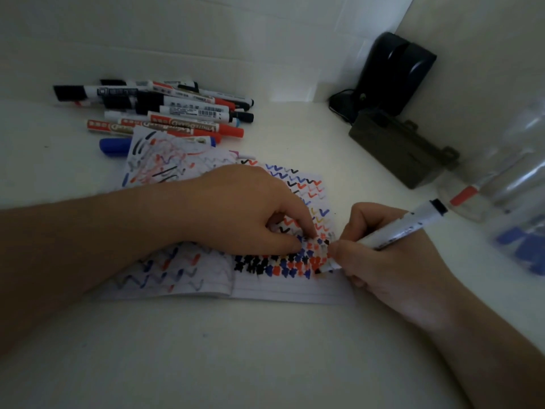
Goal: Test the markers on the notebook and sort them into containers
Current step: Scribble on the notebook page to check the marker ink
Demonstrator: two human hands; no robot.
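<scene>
Partly hidden marker [404, 228] tip under gripping right hand [380, 249]; left hand [250, 211] fingertips press notebook [295, 290].

The red markers [165, 126] in the pile near the far left edge of the counter [206, 349] have gold words on their sides. The letters lie upside down and look like "WHITEBOARD". It is too blurry to be sure. A white marker [194, 110] just behind them has a black barcode on it, but its numbers are too small to read. The other markers have small print that cannot be read.
</scene>
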